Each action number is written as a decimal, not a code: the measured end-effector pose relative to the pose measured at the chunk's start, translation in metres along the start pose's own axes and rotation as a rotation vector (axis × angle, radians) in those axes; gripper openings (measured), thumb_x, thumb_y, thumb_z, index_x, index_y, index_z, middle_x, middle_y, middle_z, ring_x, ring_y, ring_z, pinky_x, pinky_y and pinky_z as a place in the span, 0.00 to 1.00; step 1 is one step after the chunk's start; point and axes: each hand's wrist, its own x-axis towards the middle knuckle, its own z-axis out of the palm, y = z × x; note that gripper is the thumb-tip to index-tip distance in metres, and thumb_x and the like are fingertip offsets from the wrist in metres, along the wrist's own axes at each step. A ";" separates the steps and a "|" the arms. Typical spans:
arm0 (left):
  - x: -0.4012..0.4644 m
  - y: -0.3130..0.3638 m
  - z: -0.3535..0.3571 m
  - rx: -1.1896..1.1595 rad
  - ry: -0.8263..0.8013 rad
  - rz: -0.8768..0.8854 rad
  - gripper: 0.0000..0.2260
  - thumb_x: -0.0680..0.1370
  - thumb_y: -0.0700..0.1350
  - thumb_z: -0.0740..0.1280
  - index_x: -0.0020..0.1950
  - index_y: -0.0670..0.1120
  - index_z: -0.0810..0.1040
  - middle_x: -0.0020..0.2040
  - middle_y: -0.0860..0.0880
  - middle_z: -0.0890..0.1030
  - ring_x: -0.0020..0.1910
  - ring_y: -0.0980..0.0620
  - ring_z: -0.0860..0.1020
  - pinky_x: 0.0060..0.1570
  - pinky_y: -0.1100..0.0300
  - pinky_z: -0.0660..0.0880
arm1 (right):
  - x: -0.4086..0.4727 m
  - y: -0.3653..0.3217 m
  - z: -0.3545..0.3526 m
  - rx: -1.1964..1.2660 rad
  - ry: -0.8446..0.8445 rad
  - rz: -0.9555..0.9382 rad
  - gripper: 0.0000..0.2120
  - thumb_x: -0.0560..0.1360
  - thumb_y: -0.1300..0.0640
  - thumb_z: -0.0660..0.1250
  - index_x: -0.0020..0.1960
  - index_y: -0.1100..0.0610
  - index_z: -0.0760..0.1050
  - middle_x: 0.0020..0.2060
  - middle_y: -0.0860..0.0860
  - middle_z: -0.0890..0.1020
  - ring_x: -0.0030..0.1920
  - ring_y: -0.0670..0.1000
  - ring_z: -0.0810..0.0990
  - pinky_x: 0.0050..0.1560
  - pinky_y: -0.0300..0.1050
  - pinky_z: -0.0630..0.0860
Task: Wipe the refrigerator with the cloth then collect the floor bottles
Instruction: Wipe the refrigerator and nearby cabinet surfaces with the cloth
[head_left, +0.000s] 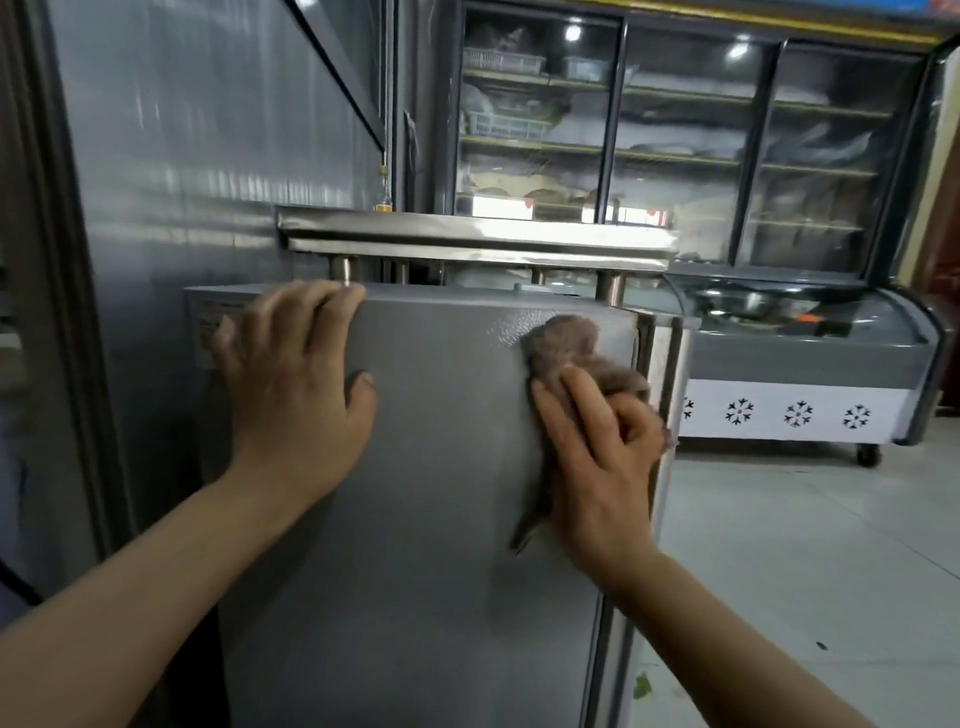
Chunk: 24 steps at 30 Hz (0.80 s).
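Observation:
A grey refrigerator side panel (431, 509) fills the middle of the head view. My left hand (291, 384) rests on its upper left corner, fingers hooked over the top edge. My right hand (597, 447) presses a crumpled brown cloth (563, 343) against the panel near its upper right edge, fingers curled round the cloth. A damp smear shows on the panel just above the cloth. No floor bottles are in view.
A steel shelf (478, 241) on short posts sits above the panel. A tall grey cabinet (197, 156) stands at left. Glass-door display coolers (675, 140) and a chest freezer (810, 364) with snowflake marks stand behind. Pale tiled floor (810, 545) lies to the right, with a green scrap (642, 687).

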 end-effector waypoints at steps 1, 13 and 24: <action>0.000 0.001 0.000 -0.012 -0.002 -0.008 0.28 0.68 0.47 0.63 0.68 0.44 0.68 0.66 0.42 0.70 0.66 0.39 0.65 0.63 0.39 0.60 | -0.018 -0.003 0.002 0.014 -0.074 -0.082 0.21 0.80 0.54 0.50 0.71 0.54 0.67 0.70 0.51 0.64 0.54 0.56 0.66 0.56 0.48 0.61; -0.011 -0.061 -0.023 0.101 -0.088 -0.026 0.37 0.64 0.45 0.75 0.71 0.44 0.65 0.71 0.42 0.66 0.70 0.39 0.62 0.62 0.35 0.60 | 0.072 -0.036 0.020 0.073 0.012 -0.016 0.22 0.78 0.53 0.54 0.71 0.55 0.69 0.71 0.51 0.68 0.63 0.57 0.62 0.64 0.49 0.57; -0.021 -0.091 -0.029 -0.007 -0.057 -0.114 0.41 0.63 0.43 0.77 0.73 0.42 0.62 0.73 0.40 0.61 0.71 0.38 0.60 0.67 0.40 0.57 | 0.033 -0.061 0.020 0.011 -0.264 -0.412 0.26 0.74 0.53 0.59 0.72 0.48 0.62 0.71 0.46 0.65 0.59 0.57 0.66 0.58 0.47 0.59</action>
